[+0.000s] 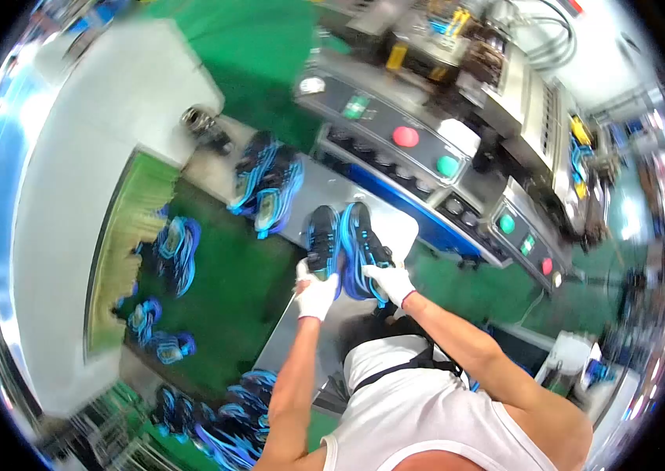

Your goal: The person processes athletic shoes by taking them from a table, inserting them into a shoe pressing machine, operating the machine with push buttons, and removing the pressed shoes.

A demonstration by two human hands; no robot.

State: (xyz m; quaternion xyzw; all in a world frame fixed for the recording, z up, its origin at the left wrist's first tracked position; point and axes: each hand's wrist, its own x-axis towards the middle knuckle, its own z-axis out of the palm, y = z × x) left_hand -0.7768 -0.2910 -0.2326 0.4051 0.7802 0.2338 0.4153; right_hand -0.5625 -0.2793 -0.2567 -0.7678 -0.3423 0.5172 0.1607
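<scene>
Two black shoes with blue and purple soles are side by side in front of me, toes pointing away, over a grey metal table. My left hand (317, 295), in a white glove, is closed round the heel end of the left shoe (322, 239). The heel end of the right shoe (360, 239) is in my right hand (390, 282), gloved in white with a red cuff edge. Another pair of black and blue shoes (268, 184) rests on the table, further left.
A machine with a control panel (383, 129) carrying red and green buttons stands ahead. At the left is a large white machine (73, 196) with a green opening, shoes (178, 255) beside it. More shoes (230, 424) lie at the lower left.
</scene>
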